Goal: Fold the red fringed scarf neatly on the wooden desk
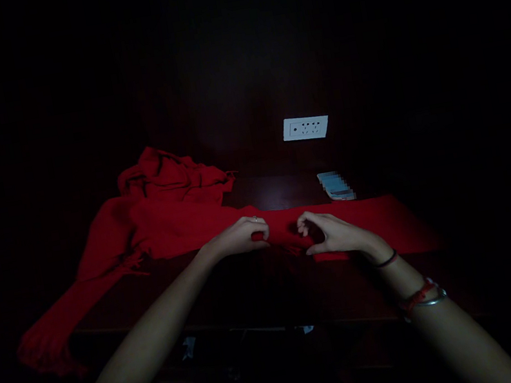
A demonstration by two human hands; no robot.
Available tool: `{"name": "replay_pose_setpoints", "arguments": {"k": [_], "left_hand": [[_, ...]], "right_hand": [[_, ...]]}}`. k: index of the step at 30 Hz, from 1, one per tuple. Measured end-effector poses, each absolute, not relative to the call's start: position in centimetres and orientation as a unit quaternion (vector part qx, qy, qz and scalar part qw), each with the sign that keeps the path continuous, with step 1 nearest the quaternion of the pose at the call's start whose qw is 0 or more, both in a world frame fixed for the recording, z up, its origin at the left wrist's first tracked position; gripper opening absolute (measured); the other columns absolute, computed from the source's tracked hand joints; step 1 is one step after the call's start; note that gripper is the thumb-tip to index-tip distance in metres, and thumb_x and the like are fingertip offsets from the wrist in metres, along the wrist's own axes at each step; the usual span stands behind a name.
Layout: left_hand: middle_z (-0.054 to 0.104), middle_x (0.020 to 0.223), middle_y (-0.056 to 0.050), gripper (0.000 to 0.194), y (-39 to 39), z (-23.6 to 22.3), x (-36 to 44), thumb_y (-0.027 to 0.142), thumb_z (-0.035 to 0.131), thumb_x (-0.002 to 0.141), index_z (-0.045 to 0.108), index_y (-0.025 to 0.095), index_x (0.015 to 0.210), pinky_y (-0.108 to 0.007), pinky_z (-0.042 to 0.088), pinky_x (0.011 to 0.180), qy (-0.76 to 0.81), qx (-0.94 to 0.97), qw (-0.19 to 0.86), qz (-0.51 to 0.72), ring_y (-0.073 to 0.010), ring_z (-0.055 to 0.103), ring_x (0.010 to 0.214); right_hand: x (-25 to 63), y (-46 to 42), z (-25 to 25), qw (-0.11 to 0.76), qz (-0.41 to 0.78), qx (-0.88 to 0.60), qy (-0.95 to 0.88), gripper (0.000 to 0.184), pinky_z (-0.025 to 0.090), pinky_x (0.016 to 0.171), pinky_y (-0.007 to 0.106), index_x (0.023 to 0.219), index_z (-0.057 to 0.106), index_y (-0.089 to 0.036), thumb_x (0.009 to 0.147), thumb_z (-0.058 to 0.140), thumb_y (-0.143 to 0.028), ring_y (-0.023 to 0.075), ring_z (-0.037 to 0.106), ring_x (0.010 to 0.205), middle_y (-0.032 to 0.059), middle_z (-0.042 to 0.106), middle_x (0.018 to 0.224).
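Observation:
A long red scarf [183,226] with fringed ends stretches from left to right across a dark table. My left hand [241,236], with a ring on one finger, is curled at the scarf's near edge, and red cloth shows between its fingers and thumb. To its right, my right hand [336,233] hovers over or rests on the cloth; I cannot tell which. Its fingers are bent and its thumb stands apart, with a dark gap between them. Under both hands the fabric is in deep shadow.
More red cloth lies bunched [164,174] at the back left, and a fringed end [50,343] hangs over the table's front edge. A light-blue phone-like object [335,186] lies behind the scarf. A white socket plate [306,128] is on the wall. The surroundings are very dark.

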State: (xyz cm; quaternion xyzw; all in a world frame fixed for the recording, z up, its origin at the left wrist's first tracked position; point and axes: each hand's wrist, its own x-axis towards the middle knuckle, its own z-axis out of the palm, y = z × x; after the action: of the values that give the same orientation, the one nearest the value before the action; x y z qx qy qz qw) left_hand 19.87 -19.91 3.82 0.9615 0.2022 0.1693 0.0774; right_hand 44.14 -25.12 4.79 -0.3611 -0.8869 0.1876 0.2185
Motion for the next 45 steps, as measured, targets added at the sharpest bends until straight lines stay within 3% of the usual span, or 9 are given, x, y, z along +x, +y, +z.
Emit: {"name": "replay_pose_setpoints", "arguments": {"k": [4,8,14,21,29,35,40,45], "left_hand": [[0.056,0.078,0.001,0.012,-20.1,3.9,19.8,0.030,0.049,0.080,0.053,0.018,0.081,-0.020,0.038,0.069,0.234,0.944,0.081,0.220,-0.0106,0.052,0.073],[0.059,0.087,-0.001,0.024,-20.1,3.7,19.7,0.031,0.046,0.082,0.047,0.020,0.103,-0.022,0.039,0.070,0.273,0.928,0.073,0.242,-0.0122,0.054,0.079],[0.060,0.079,-0.002,0.023,-19.6,3.4,19.6,0.033,0.036,0.087,0.054,0.018,0.087,-0.023,0.038,0.069,0.264,0.948,-0.030,0.175,-0.0134,0.054,0.073],[0.057,0.091,-0.002,0.022,-20.4,3.7,20.3,0.036,0.042,0.084,0.051,0.019,0.094,-0.021,0.036,0.072,0.226,0.959,-0.019,0.167,-0.0131,0.052,0.081],[0.056,0.078,-0.002,0.027,-20.5,3.7,20.5,0.032,0.034,0.088,0.056,0.017,0.081,-0.021,0.035,0.065,0.214,0.963,-0.065,0.151,-0.0117,0.051,0.070],[0.055,0.079,-0.001,0.023,-21.1,3.8,20.9,0.029,0.034,0.088,0.053,0.017,0.081,-0.021,0.035,0.064,0.216,0.964,-0.049,0.147,-0.0118,0.051,0.070],[0.054,0.079,-0.001,0.018,-21.3,4.1,20.9,0.030,0.039,0.085,0.051,0.018,0.082,-0.022,0.036,0.063,0.231,0.962,-0.010,0.146,-0.0122,0.051,0.071],[0.056,0.082,0.000,0.008,-21.1,4.3,20.6,0.023,0.048,0.081,0.052,0.019,0.086,-0.021,0.036,0.064,0.205,0.972,0.015,0.110,-0.0125,0.052,0.074]], "right_hand": [[44.3,-25.4,5.3,0.209,0.135,-0.391,-0.886,0.032,0.039,0.063,0.024,0.083,0.046,-0.017,0.063,0.066,-0.032,0.0121,0.049,0.070,0.0015,0.053,0.080],[43.8,-25.4,5.0,0.207,0.109,-0.406,-0.883,0.019,0.038,0.059,0.022,0.086,0.048,-0.018,0.072,0.058,-0.026,0.0105,0.050,0.064,0.0001,0.055,0.074],[44.0,-25.3,4.7,0.235,0.101,-0.426,-0.868,0.013,0.038,0.057,0.020,0.088,0.054,-0.017,0.078,0.050,-0.024,0.0100,0.054,0.061,0.0020,0.061,0.072],[44.2,-25.4,4.9,0.207,0.093,-0.410,-0.883,0.017,0.039,0.058,0.020,0.092,0.056,-0.015,0.082,0.045,-0.023,0.0098,0.055,0.061,0.0030,0.062,0.073],[44.2,-25.3,5.4,0.181,0.053,-0.371,-0.909,0.022,0.039,0.065,0.023,0.079,0.060,-0.015,0.084,0.042,-0.027,0.0121,0.054,0.068,0.0038,0.061,0.075],[43.1,-25.4,4.7,0.186,0.008,-0.365,-0.912,0.029,0.041,0.074,0.027,0.099,0.055,-0.016,0.078,0.052,-0.034,0.0158,0.052,0.084,0.0073,0.058,0.092],[41.8,-25.3,3.7,0.161,-0.053,-0.371,-0.913,0.023,0.041,0.073,0.028,0.088,0.062,-0.016,0.084,0.041,-0.026,0.0156,0.055,0.079,0.0081,0.061,0.083],[42.1,-25.3,3.5,0.150,-0.042,-0.382,-0.911,0.025,0.040,0.068,0.025,0.090,0.062,-0.017,0.086,0.038,-0.026,0.0140,0.057,0.074,0.0070,0.064,0.081]]}}
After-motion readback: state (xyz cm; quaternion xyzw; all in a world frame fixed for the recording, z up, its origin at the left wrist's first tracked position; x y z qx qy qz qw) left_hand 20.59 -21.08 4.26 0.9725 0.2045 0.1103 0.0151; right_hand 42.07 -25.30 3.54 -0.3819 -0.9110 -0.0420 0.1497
